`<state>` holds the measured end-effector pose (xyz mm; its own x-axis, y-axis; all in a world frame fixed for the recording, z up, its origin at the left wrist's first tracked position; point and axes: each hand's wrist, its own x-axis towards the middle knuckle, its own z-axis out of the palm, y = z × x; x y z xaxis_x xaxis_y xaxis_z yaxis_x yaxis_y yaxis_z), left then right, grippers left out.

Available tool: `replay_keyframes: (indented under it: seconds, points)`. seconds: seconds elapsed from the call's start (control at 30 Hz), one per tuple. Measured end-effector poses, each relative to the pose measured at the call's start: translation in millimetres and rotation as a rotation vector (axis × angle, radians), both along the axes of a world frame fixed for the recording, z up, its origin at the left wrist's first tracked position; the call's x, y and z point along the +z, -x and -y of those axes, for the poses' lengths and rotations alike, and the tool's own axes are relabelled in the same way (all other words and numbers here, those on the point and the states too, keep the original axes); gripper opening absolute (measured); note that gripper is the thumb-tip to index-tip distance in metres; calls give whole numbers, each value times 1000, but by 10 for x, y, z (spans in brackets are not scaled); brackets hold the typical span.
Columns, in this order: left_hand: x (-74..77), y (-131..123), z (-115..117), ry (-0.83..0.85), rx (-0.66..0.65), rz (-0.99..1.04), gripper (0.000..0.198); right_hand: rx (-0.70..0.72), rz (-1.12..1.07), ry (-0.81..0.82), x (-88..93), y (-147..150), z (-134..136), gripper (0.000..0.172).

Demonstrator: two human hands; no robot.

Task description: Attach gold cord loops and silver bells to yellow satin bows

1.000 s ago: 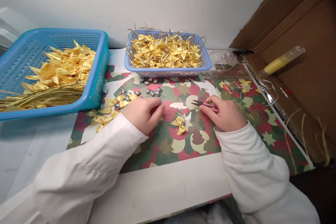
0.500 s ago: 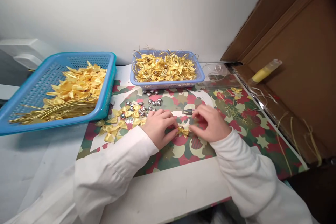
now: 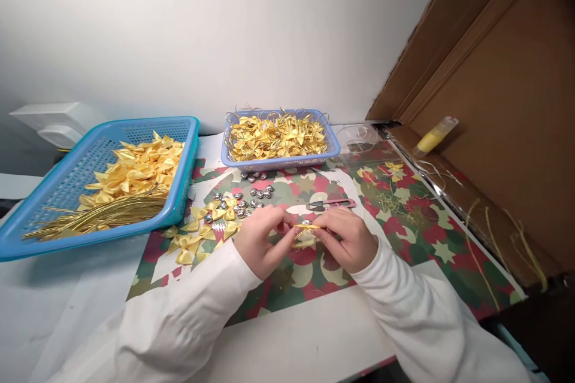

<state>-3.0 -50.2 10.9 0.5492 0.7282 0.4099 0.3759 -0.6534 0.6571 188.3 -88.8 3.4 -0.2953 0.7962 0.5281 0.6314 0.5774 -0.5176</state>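
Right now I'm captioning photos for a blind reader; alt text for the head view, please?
A person's left hand and right hand hold a yellow bow between them, scissors lying just beyond. Silver balls and loose bows lie nearby; blue baskets of bows stand left and behind.

A bow [image 3: 308, 227] sits between the fingers [image 3: 282, 245]; just beyond them lie snips [image 3: 324, 203], beyond-left bells [image 3: 260, 194], farther left a basket [image 3: 192, 158], well beyond a second basket [image 3: 278, 164].

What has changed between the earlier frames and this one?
The right hand released the snips onto the sheet and moved left to the bow. The left hand moved right to it; both now grip it. Baskets and bells stayed put.
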Motion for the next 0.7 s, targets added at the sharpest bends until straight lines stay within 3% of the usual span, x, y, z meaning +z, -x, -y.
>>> replay_keyframes:
  seconds: [0.2,0.3,0.43,0.53,0.7]
  points:
    - [36,25,25,-57,-47,132,9,-13,-78,-84,35,-15,-2,22]
    - [53,10,45,9,-76,142,9,-24,-103,-52,45,-6,7,20]
    - [64,-24,80,93,-10,130,12,-184,-160,-135,58,35,41,6]
    - [52,-31,97,25,25,117,10,-221,-88,-205,66,73,62,11]
    - [10,-13,85,-165,-16,20,9,-184,63,-142,51,97,59,12]
